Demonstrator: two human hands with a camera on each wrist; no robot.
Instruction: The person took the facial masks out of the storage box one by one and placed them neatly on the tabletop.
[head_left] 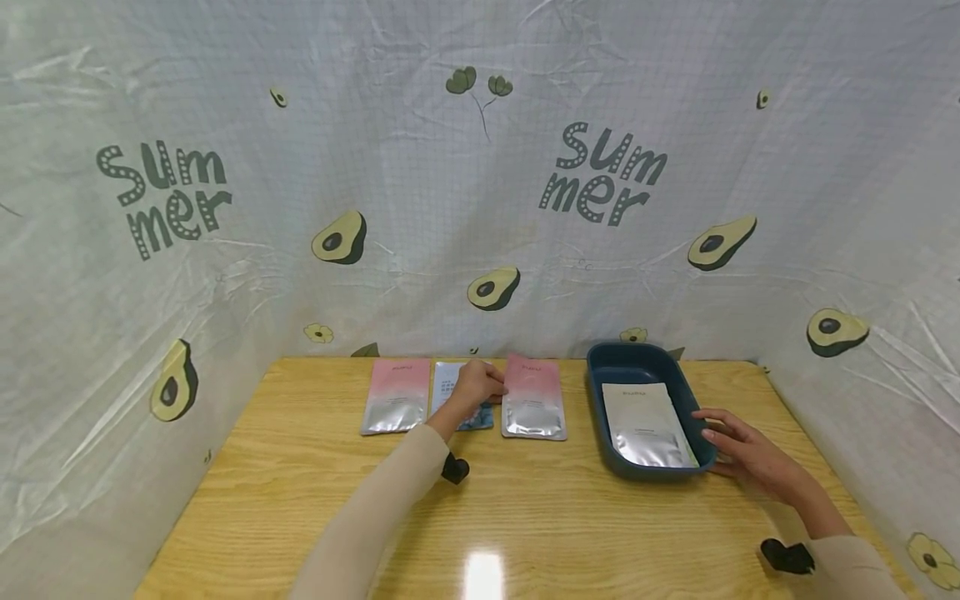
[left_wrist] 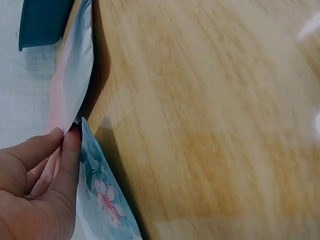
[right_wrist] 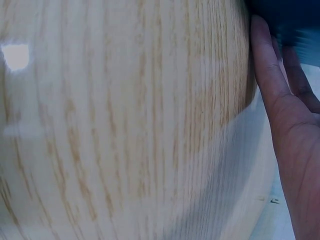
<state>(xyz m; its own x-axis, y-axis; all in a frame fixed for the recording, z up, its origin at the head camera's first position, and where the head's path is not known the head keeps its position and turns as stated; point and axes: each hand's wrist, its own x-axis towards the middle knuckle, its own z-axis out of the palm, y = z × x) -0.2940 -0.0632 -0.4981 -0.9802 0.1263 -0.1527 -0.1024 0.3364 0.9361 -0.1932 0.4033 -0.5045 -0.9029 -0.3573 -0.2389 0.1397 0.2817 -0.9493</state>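
Observation:
My left hand (head_left: pixel 477 385) pinches the left edge of a pink and silver sheet-mask packet (head_left: pixel 534 400) between thumb and fingers. In the left wrist view that packet (left_wrist: pixel 75 75) is tilted up off the table along this edge. Below the same hand lies a blue flowered packet (head_left: pixel 476 419), partly hidden by it. Another pink and silver packet (head_left: pixel 397 396) lies flat farther left. On the right, the fairly straight fingers of my right hand (head_left: pixel 757 458) touch the outer right side of a dark blue plastic bin (head_left: pixel 611 461). Inside the bin rests a cream and silver packet (head_left: pixel 648 425).
The wooden table (head_left: pixel 300 517) runs back to a hanging cloth (head_left: pixel 420 183) printed with avocados and lettering. The cloth also closes off the left and right sides. Beneath the cream packet, a greenish edge shows in the bin.

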